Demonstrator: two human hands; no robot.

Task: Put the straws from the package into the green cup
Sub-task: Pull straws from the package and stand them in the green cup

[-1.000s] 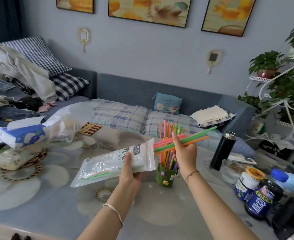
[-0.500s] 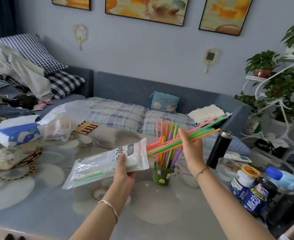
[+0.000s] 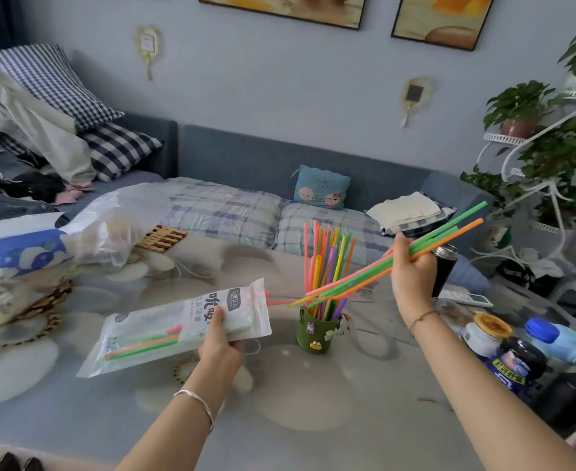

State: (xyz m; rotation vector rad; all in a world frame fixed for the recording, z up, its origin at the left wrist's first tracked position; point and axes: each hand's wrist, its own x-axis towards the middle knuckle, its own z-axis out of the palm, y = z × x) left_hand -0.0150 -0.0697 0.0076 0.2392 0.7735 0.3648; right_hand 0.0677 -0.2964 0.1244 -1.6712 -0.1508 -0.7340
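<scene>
My left hand (image 3: 219, 338) grips a clear straw package (image 3: 164, 334) above the table, its open end facing right; a few green, orange and pink straws remain inside. My right hand (image 3: 410, 266) is closed around a bundle of green, orange and pink straws (image 3: 358, 278), held slanted, their lower ends just clear of the package mouth, one pink straw tip still at the opening. The bundle crosses in front of the green cup (image 3: 317, 336), which stands on the table with several coloured straws upright in it.
A black flask (image 3: 444, 270), jars and bottles (image 3: 504, 355) crowd the table's right side. A tissue box (image 3: 18, 249) and a plastic bag (image 3: 116, 226) lie at the left. A sofa runs behind the table; a plant stand (image 3: 551, 158) stands far right.
My right hand has drawn the straw bundle up and to the right, nearly out of the package. The package in my left hand has dropped slightly and stayed left of the cup.
</scene>
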